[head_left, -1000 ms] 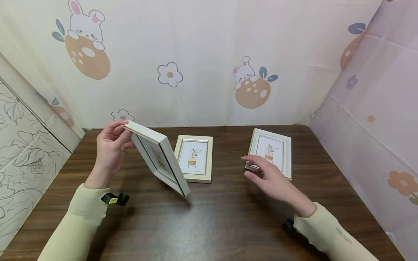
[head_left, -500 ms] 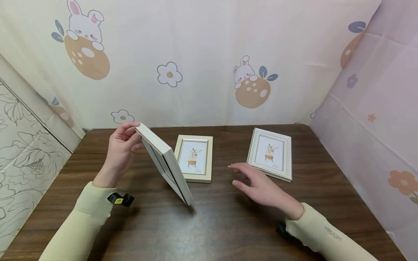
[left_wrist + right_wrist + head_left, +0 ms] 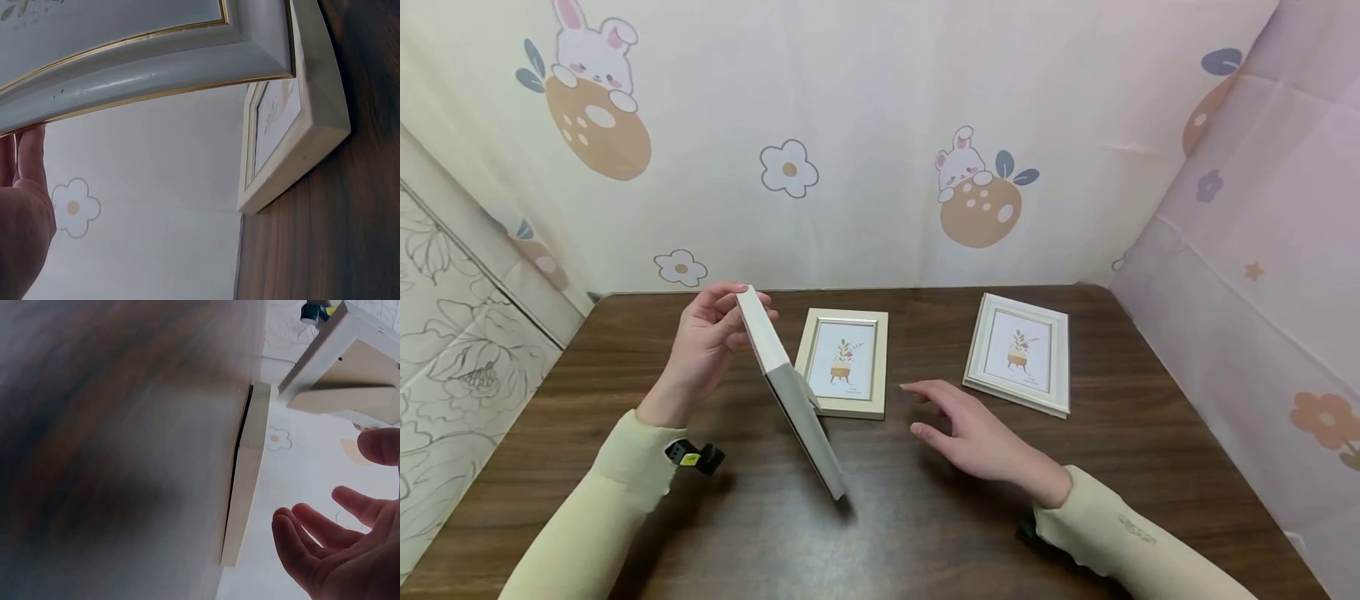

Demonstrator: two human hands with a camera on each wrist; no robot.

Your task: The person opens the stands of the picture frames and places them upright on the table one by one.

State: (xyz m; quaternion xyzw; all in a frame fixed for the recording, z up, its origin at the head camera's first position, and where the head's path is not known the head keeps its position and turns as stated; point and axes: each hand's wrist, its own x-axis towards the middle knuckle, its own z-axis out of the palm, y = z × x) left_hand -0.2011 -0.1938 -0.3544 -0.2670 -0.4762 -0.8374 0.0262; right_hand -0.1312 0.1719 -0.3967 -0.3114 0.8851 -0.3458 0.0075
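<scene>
My left hand [image 3: 706, 350] grips a white picture frame [image 3: 793, 400] by its upper edge, holding it tilted above the table, nearly edge-on in the head view. In the left wrist view its gold-lined molding [image 3: 156, 72] crosses the top. The right wrist view shows its back with a stand leg [image 3: 344, 398] angled out. Behind it a cream picture frame [image 3: 879, 367] lies face up, partly covered by the held one. My right hand [image 3: 973, 429] hovers over the table with fingers loosely bent, holding nothing. A second white picture frame [image 3: 1058, 367] lies face up beyond it.
The brown wooden table [image 3: 910, 533] ends at a patterned curtain [image 3: 865, 217] behind. Another curtain [image 3: 1247, 333] borders the right side, and a panel with flower line drawings [image 3: 467, 383] stands at the left.
My left hand has moved right, turning the held picture frame until its front faces away from the head view. My right hand has moved left, away from the white picture frame on the right.
</scene>
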